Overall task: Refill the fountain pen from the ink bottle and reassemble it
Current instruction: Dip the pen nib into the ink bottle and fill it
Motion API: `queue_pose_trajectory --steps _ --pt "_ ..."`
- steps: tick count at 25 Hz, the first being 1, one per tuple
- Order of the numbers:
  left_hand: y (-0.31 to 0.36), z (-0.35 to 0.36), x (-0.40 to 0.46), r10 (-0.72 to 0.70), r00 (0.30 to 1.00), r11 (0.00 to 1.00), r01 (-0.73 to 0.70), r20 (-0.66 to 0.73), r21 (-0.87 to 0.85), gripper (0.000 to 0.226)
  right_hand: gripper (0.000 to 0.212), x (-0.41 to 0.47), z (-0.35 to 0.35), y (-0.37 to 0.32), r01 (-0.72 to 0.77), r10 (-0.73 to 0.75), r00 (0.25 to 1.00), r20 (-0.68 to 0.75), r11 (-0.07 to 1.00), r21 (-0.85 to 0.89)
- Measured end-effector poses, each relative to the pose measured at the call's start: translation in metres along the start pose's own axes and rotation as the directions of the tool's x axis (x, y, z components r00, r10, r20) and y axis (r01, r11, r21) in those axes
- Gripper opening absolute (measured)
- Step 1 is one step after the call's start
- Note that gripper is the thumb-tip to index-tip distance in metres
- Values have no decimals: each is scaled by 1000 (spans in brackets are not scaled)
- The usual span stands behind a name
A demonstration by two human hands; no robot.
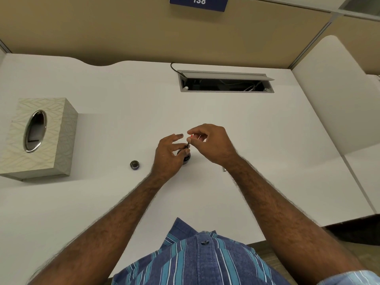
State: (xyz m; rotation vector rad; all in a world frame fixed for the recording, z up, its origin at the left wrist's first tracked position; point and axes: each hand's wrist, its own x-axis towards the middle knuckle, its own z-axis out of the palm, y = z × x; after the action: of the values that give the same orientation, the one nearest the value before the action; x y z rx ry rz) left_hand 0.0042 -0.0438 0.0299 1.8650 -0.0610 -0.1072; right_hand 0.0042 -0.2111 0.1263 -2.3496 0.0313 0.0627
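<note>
Striped shirt, hands pinching pen part over ink bottle, cap, tissue box left.

White desk, curved far edge. Patterned tissue box, oval metal-rimmed opening, far left of desk. Grey cable hatch set into desk near far edge, lid raised, wires inside; black cable beside its left corner. Beige partition behind. Blue sign reading 138.
</note>
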Motion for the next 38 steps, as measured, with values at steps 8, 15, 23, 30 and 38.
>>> queue_pose_trajectory --steps 8,15,23,30,38 --pt "0 1 0 8 1000 1000 -8 -16 9 35 17 2 0 -1 -54 53 997 -47 998 -15" --pt "-11 3 4 53 998 992 -51 -15 112 26 12 0 -4 3 12 -12 1000 1 1000 1" --pt "2 1 -1 30 1000 999 -30 -1 40 35 14 -1 -2 2 -25 25 1000 -13 999 39" --pt "5 -1 -5 -15 1000 999 15 -6 -41 48 8 -1 -3 4 -16 16 1000 -2 1000 2" --pt "6 -2 -3 30 1000 1000 -30 5 9 34 14 -4 -3 6 46 -46 999 6 998 32"
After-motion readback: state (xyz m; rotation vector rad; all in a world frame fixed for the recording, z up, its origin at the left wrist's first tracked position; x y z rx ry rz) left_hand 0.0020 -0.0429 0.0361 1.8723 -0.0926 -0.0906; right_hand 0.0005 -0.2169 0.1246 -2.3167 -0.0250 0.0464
